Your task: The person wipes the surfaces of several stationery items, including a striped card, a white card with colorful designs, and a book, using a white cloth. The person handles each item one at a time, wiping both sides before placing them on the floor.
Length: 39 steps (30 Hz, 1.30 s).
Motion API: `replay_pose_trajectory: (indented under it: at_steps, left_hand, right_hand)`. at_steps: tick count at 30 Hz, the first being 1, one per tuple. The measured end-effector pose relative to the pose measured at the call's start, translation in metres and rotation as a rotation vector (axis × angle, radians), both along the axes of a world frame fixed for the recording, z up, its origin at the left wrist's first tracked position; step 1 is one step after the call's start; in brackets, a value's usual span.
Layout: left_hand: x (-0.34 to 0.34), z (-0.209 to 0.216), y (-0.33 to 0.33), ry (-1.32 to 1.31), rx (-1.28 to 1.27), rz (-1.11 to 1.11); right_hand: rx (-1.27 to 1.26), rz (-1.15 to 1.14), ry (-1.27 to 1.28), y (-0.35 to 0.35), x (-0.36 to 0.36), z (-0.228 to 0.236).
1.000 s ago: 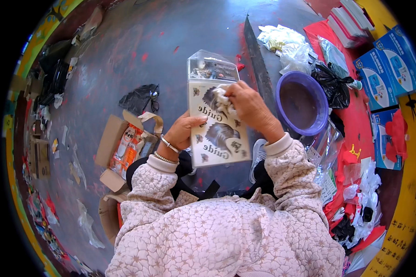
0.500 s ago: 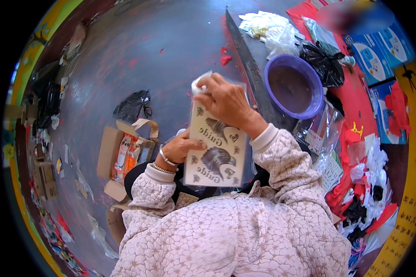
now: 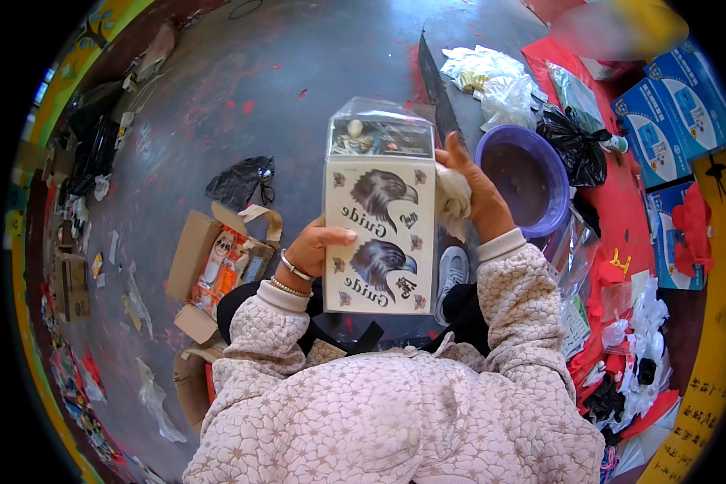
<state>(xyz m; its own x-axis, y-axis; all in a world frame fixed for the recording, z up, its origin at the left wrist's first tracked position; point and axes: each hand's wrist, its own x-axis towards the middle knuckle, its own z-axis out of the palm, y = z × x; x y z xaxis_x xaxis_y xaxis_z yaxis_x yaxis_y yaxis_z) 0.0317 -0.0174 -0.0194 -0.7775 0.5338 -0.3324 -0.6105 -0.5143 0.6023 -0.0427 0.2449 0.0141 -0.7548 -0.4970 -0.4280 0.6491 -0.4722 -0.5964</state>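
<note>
A flat clear plastic packet faces me above my lap, its cream sheet printed with two dark eagle heads and small emblems. My left hand grips its left edge, thumb on the front and fingers hidden behind. Beside the packet's right edge, my right hand holds a crumpled whitish cloth, partly covered by the fingers. The packet's upper end shows a darker printed strip under the plastic.
A purple basin of murky water stands to the right, near a black plastic bag and white plastic bags. An open cardboard box with orange packages sits at left. My shoe shows below the cloth.
My right hand, with the cloth, has moved from the packet's top down to its right side. The packet now stands straighter and its whole front shows.
</note>
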Motion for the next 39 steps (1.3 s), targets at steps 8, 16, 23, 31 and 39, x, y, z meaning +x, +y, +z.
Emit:
replay_pose_trajectory:
  at_steps: [8,16,23,31,39]
  left_hand:
    - [-0.014,0.021,0.011,0.361,-0.078,0.008]
    - [-0.038,0.023,0.003,0.413,-0.312,0.316]
    - [-0.038,0.023,-0.002,0.363,-0.28,0.431]
    - [-0.035,0.041,0.004,0.387,-0.024,0.43]
    - [-0.037,0.013,-0.008,0.361,0.026,0.342]
  right_hand:
    - [0.309,0.05,0.443,-0.008,-0.003,0.005]
    - [0.357,0.177,0.498,-0.028,0.018,0.012]
    - [0.387,0.253,0.496,-0.036,0.023,0.008]
    - [0.313,0.219,0.47,-0.042,0.028,0.006]
    - [0.257,0.208,0.378,-0.043,0.029,0.018]
